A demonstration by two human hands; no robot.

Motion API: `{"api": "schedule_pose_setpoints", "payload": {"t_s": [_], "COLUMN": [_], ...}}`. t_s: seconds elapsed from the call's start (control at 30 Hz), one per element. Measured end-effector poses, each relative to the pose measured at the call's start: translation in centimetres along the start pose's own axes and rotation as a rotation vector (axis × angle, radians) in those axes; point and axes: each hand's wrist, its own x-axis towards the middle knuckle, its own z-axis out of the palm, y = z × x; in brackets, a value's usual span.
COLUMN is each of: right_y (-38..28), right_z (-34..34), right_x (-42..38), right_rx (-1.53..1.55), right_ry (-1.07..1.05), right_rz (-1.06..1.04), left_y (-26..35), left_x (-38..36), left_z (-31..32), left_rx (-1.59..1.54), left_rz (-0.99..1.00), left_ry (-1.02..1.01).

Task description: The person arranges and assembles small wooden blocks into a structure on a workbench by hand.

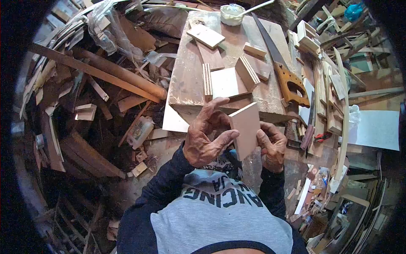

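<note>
A flat rectangular wooden panel (246, 132) is held upright in front of my chest. My right hand (272, 146) pinches its right edge between thumb and fingers. At the opposite edge, my left hand (210, 134) has its thumb against the panel and its fingers curved around the far side, partly hidden. Just beyond my hands, a small three-sided plywood assembly (224, 82) rests on the workbench (182, 84), with a standing piece on each side of a pale base.
On the bench are a handsaw (289, 82), a white tub of pasty material (232, 16) with a stick, a wooden board (206, 36) and a small block (254, 50). Scrap wood (97, 156) is heaped at left; wood strips (323, 93) lie at right.
</note>
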Motion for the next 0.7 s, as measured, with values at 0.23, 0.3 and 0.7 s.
{"api": "schedule_pose_setpoints", "payload": {"t_s": [0.23, 0.3, 0.7], "right_y": [1.3, 1.9, 1.7], "right_z": [1.2, 1.3, 2.5], "right_x": [-1.1, -1.3, -1.7], "right_rx": [0.165, 0.128, 0.208], "right_ry": [-0.17, -0.204, 0.039], "right_rz": [0.182, 0.159, -0.127], "left_y": [-0.5, -0.8, -0.8], "left_x": [-0.2, -0.2, -0.3], "left_z": [0.9, 0.9, -0.4], "left_rx": [0.094, 0.095, 0.073], "left_rz": [0.073, 0.091, -0.04], "left_ry": [-0.016, -0.027, -0.032]}}
